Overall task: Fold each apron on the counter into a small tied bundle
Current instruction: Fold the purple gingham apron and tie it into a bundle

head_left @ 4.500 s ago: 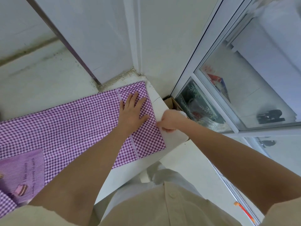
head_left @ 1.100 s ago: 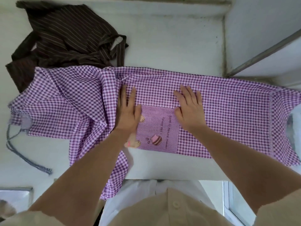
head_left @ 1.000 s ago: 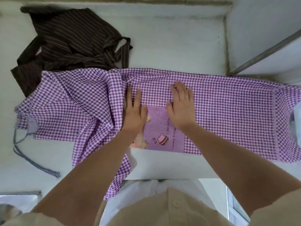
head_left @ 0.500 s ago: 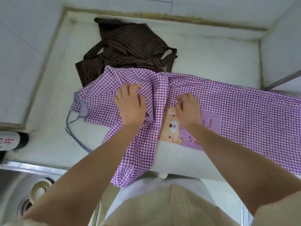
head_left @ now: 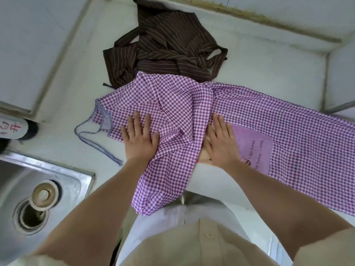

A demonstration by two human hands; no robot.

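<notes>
The purple checked apron lies across the bench with one bunched end hanging off the front, and the left hand and right hand, curled on it a moment ago, now press down flat on it, each grip spread wide, with the brown striped apron just behind.

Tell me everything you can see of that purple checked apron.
The purple gingham apron is thin woven cloth, spread lengthwise along the white counter, rumpled at its left end, one flap hanging over the front edge. A plain purple patch carries printed writing; a blue-striped tie trails off its left end. Its far edge overlaps the brown striped apron. The left hand and right hand press flat on it.
</notes>
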